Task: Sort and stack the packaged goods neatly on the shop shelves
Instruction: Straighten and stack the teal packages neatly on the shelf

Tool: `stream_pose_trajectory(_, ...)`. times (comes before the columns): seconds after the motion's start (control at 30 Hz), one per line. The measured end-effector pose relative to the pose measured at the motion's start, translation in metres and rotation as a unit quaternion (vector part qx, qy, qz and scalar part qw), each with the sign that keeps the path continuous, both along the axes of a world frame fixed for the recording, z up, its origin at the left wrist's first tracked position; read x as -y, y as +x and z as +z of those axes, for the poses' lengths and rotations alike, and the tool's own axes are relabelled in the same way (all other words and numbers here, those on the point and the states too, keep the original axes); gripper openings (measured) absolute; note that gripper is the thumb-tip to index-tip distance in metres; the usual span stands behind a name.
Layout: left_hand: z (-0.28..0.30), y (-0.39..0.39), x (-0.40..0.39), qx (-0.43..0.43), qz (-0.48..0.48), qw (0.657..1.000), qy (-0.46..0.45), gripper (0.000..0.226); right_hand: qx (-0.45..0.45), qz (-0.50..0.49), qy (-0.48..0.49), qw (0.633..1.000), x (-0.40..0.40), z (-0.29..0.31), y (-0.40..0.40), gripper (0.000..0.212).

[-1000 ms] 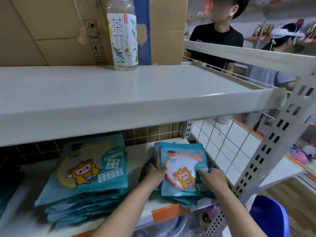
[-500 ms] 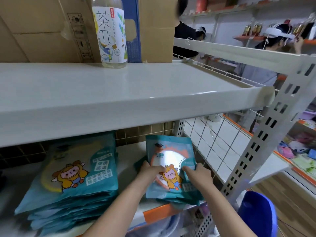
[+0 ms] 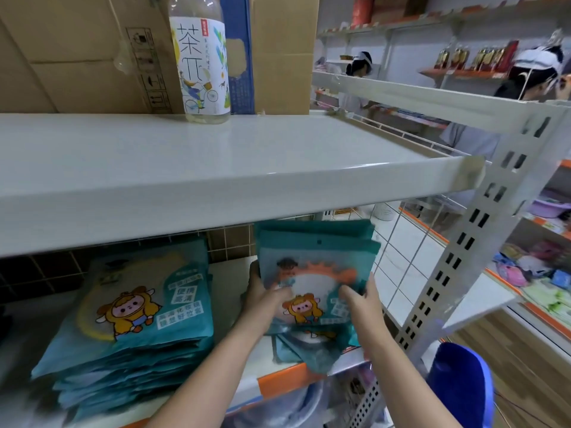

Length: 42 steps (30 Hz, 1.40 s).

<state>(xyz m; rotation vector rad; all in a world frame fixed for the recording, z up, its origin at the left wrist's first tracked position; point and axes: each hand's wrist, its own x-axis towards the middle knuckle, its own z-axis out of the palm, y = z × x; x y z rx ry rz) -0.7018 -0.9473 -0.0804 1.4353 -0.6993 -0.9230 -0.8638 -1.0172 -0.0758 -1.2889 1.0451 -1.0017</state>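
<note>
Both my hands hold a bundle of teal packets [image 3: 315,257] with a cartoon character and an orange ring, tilted up off the lower shelf [image 3: 234,273]. My left hand [image 3: 262,301] grips the bundle's left edge, thumb on its front. My right hand [image 3: 361,301] grips the right side, thumb across the face. A few more teal packets [image 3: 312,350] lie under the bundle at the shelf's front edge. To the left sits a tall stack of larger teal packets [image 3: 129,329] with the same character.
The white upper shelf [image 3: 216,168] overhangs just above the bundle and carries a tea bottle [image 3: 202,60] and cardboard boxes [image 3: 77,50]. A wire grid panel [image 3: 408,248] and slotted upright [image 3: 457,248] close the right side. A blue stool [image 3: 460,384] stands lower right. People stand behind.
The bundle lay flat on the shelf a second ago; my hands have gathered it and tipped it upright, lifting its top edge toward the upper shelf.
</note>
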Motion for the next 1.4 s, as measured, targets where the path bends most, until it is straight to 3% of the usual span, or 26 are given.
stream_pose_trajectory(0.13,-0.010,-0.007,0.000,-0.017,-0.012,0.999,0.037,0.060,-0.036,0.028,0.016,0.999,-0.007,-0.014,-0.002,0.035)
stream_pose_trajectory(0.3,0.001,-0.012,0.003,0.061,0.011,0.997,0.044,0.081,-0.067,0.003,-0.021,0.998,-0.002,0.000,0.000,0.030)
stream_pose_trajectory(0.47,0.062,-0.011,-0.011,0.182,0.094,0.977,0.062,0.101,-0.122,0.007,-0.102,0.987,0.002,0.047,0.013,0.025)
stream_pose_trajectory(0.57,0.110,0.011,-0.039,0.202,0.094,0.972,0.075,0.066,-0.151,0.061,-0.098,0.982,-0.005,0.078,0.038,0.040)
stream_pose_trajectory(0.63,0.135,0.032,-0.064,0.227,0.068,0.966,0.103,0.022,-0.135,0.113,-0.083,0.981,-0.015,0.092,0.060,0.026)
stream_pose_trajectory(0.73,0.151,0.072,-0.102,0.228,0.074,0.964,0.116,0.017,-0.109,0.180,-0.061,0.976,-0.037,0.104,0.095,0.008)
stream_pose_trajectory(0.87,0.156,0.113,-0.146,0.221,0.086,0.953,0.188,0.013,-0.137,0.242,-0.049,0.959,-0.069,0.104,0.145,0.016)
stream_pose_trajectory(1.0,0.139,0.145,-0.173,0.196,0.146,0.947,0.208,0.025,-0.170,0.278,-0.055,0.944,-0.091,0.093,0.177,0.018)
stream_pose_trajectory(1.13,0.108,0.159,-0.175,0.180,0.144,0.944,0.236,0.032,-0.240,0.265,-0.100,0.929,-0.098,0.076,0.185,0.024)
stream_pose_trajectory(1.27,0.092,0.169,-0.170,0.223,0.146,0.920,0.287,0.057,-0.349,0.209,-0.161,0.899,-0.093,0.062,0.191,0.077)
stream_pose_trajectory(1.33,0.092,0.170,-0.167,0.257,0.148,0.899,0.321,0.082,-0.331,0.224,-0.136,0.907,-0.091,0.063,0.191,0.089)
stream_pose_trajectory(1.4,0.096,0.168,-0.164,0.307,0.159,0.878,0.331,0.088,-0.302,0.236,-0.111,0.917,-0.091,0.065,0.190,0.088)
